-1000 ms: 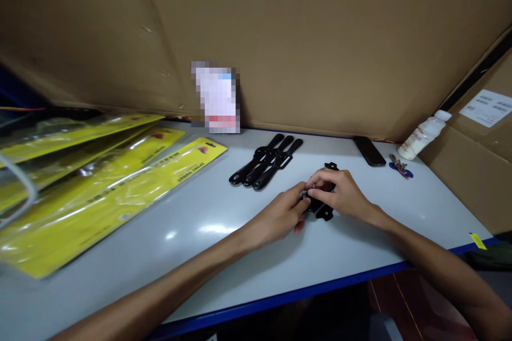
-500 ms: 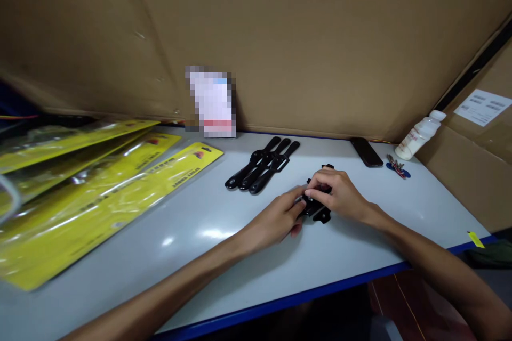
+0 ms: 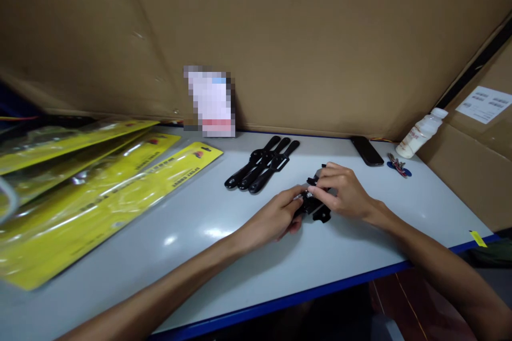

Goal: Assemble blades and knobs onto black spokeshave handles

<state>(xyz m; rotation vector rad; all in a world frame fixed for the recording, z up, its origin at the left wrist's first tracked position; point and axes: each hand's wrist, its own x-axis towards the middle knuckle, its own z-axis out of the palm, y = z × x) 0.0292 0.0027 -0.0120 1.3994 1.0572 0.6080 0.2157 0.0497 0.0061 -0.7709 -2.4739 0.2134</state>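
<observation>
Both hands meet over a small black part [image 3: 316,206] lying on the grey table [image 3: 192,224], slightly right of centre and toward the near edge. The left hand [image 3: 276,218] reaches in from the near left, its fingertips pinched on the left end of the black part. The right hand [image 3: 346,192] comes in from the near right and arches over the same part, fingers curled down and grasping it from the far side; a small bright piece shows between the two sets of fingertips, though it is too small to identify. Much of the black part is covered by the fingers, so its exact shape cannot be told. Just beyond the hands, to the far left of them, three black handles [image 3: 262,164] lie side by side, touching, angled toward the far right. At the left of the table, yellow packages [image 3: 104,192] in clear film overlap one another. At the far right, near the cardboard wall [image 3: 320,37], lie a dark phone [image 3: 367,151], a bunch of keys [image 3: 397,165] and a tipped white bottle [image 3: 420,132].
</observation>
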